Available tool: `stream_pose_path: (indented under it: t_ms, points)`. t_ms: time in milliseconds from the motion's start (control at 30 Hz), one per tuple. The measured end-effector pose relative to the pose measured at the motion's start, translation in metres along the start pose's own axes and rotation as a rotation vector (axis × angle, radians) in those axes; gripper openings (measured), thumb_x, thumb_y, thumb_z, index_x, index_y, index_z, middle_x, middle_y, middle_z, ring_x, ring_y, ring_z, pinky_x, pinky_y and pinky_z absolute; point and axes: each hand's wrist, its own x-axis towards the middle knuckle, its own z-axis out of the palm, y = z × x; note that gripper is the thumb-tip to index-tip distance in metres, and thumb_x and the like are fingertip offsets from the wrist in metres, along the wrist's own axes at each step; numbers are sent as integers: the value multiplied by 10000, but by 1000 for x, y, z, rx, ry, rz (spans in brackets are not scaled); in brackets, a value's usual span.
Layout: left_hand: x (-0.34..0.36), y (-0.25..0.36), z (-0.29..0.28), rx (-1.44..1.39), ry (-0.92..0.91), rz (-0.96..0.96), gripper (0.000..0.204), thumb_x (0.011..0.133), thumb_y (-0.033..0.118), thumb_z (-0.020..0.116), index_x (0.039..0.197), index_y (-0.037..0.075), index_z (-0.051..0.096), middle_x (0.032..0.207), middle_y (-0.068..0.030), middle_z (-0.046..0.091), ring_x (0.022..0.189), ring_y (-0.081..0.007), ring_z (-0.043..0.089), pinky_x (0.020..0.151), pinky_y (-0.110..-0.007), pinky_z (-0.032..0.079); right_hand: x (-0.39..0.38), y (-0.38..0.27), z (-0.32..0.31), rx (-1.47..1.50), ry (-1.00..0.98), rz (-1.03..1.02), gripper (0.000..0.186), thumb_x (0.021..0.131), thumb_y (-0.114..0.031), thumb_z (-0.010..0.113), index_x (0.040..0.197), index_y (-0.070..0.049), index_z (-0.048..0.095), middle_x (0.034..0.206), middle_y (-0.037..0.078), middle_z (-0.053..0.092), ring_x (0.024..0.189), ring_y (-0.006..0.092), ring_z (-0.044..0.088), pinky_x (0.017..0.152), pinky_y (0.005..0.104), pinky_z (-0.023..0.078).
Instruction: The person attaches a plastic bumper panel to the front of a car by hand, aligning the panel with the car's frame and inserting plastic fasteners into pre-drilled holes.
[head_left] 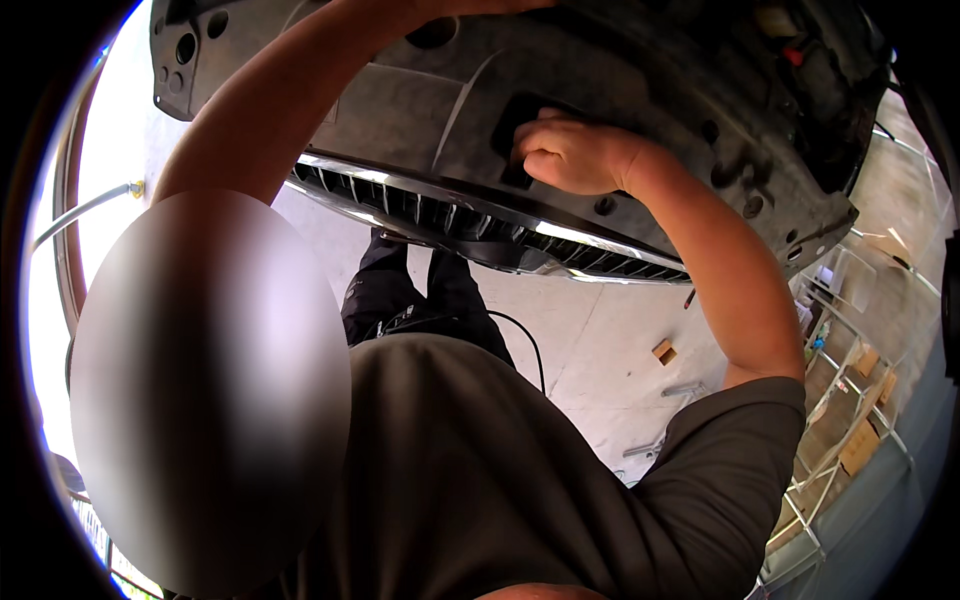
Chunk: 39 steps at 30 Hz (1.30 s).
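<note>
Vehicle panel (pixel 400 110), right hand (pixel 575 155) at its dark opening (pixel 528 102)

The panel spans the upper view, a chrome-edged grille (pixel 450 212) running along its near edge. The right grip is curled partly into the opening; whether it clasps anything, I cannot tell. The left hand (pixel 490 5) is mostly cut off by the picture's top, its grip unreadable.

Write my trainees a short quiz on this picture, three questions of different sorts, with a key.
1. Which hand is at the dark opening in the grey panel with round holes? (a) left (b) right (c) neither
2. True or false: the small brown box sits on that panel.
3. Fill in: along the panel's near edge runs a black slatted grille with ____ trim.

Key: 1. b, the right hand; 2. false, it's on the pale floor; 3. shiny silver.
</note>
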Motion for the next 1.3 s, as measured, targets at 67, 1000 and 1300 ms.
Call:
stream_pose_path:
  t_ms: [67, 1000, 1300]
  points:
    - [-1, 0, 1, -6, 46, 34, 408, 734, 461, 785, 746, 67, 681, 775, -139, 680, 784, -378, 686, 691, -498, 550, -1, 2, 3, 58, 5, -4, 364, 984, -202, 479, 1199, -18, 706, 1342, 90, 652, 1299, 266, 555, 1116, 367, 448]
    - [-9, 20, -19, 18, 317, 180, 387, 626, 431, 816, 810, 118, 684, 818, -74, 654, 779, -310, 662, 698, -445, 516, -9, -6, 20, -30, 78, -42, 410, 946, -267, 661, 1219, 38, 679, 1287, 174, 670, 1199, 363, 643, 1032, 412, 519]
    - [-18, 24, -26, 12, 361, 162, 422, 639, 453, 809, 912, 139, 735, 926, -54, 711, 824, -287, 692, 715, -421, 524, -5, -9, 27, -125, 128, -47, 444, 997, -367, 637, 1149, 47, 681, 1239, 209, 678, 1141, 406, 646, 983, 461, 527]
